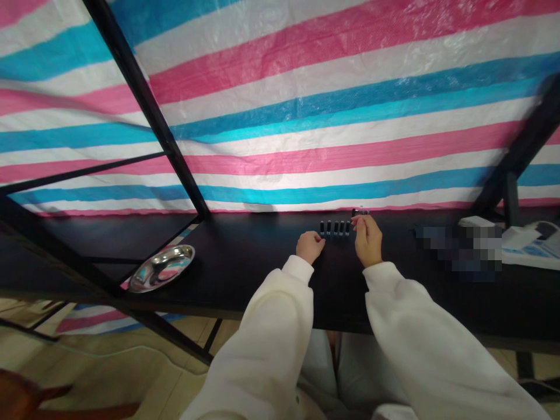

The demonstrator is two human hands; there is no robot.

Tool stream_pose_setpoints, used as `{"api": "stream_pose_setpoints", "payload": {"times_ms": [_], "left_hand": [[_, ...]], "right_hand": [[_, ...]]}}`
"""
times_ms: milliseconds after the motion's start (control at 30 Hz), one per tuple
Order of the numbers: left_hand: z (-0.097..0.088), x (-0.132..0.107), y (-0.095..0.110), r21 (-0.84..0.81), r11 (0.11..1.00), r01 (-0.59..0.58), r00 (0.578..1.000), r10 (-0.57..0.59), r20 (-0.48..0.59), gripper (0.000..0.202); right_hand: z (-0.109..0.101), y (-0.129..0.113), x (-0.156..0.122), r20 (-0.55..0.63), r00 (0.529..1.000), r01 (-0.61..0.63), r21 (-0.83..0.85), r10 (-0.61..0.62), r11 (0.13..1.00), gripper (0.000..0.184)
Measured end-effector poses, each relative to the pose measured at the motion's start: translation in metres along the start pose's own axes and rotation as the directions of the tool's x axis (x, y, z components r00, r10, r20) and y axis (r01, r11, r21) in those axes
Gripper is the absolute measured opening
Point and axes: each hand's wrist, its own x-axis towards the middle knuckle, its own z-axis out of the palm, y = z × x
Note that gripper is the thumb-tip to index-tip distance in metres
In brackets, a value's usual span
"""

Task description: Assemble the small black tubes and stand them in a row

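Observation:
Several small black cylinders with pale lower ends (336,228) stand in a short row on the black table (245,251). My left hand (310,247) rests at the row's left end, its fingers curled and its thumb close to the leftmost cylinder; whether it grips anything is hidden. At the right end, my right hand (367,238) is raised a little with thumb and fingers pinched together. What sits in that pinch is too small to make out. Just behind its fingertips lies a small dark and clear item (361,210), partly covered by the hand.
A shiny oval metal dish (163,268) stands at the table's left edge, beside a black frame post (149,111). White and blue items (531,244) and a blurred-out patch (464,251) are on the right. A striped plastic sheet (332,151) hangs behind the table.

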Motion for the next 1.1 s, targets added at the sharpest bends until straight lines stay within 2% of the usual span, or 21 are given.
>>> {"api": "stream_pose_setpoints", "payload": {"times_ms": [167, 267, 467, 733, 867, 967, 1100], "left_hand": [[0.006, -0.004, 0.003, -0.070, 0.985, -0.160, 0.986, 0.156, -0.054, 0.028], [0.006, -0.007, 0.005, -0.101, 0.974, -0.205, 0.978, 0.200, -0.052, 0.031], [0.003, -0.009, 0.007, -0.153, 0.964, -0.218, 0.975, 0.208, -0.083, 0.034], [0.009, -0.008, 0.005, -0.207, 0.947, -0.245, 0.969, 0.233, -0.082, 0.036], [0.010, -0.008, 0.004, -0.223, 0.945, -0.241, 0.970, 0.229, -0.077, 0.037], [0.009, -0.011, 0.004, -0.218, 0.944, -0.248, 0.969, 0.238, -0.071, 0.039], [0.005, -0.014, 0.006, -0.131, 0.951, -0.280, 0.960, 0.273, -0.066, 0.038]], "right_hand": [[0.000, 0.002, -0.001, 0.002, 1.000, -0.026, -0.009, 0.026, 1.000, 0.025], [0.001, 0.002, -0.002, 0.006, 0.999, -0.041, -0.008, 0.041, 0.999, 0.025], [0.001, -0.001, -0.003, 0.019, 0.998, -0.056, 0.022, 0.056, 0.998, 0.023], [0.000, -0.008, -0.003, 0.040, 0.995, -0.098, 0.032, 0.096, 0.995, 0.025], [-0.002, -0.013, -0.002, 0.004, 0.990, -0.140, 0.057, 0.140, 0.988, 0.026], [-0.004, -0.013, 0.004, -0.099, 0.962, -0.240, 0.131, 0.253, 0.962, 0.028], [-0.012, -0.001, 0.022, -0.241, 0.864, -0.366, 0.301, 0.441, 0.881, 0.029]]}}
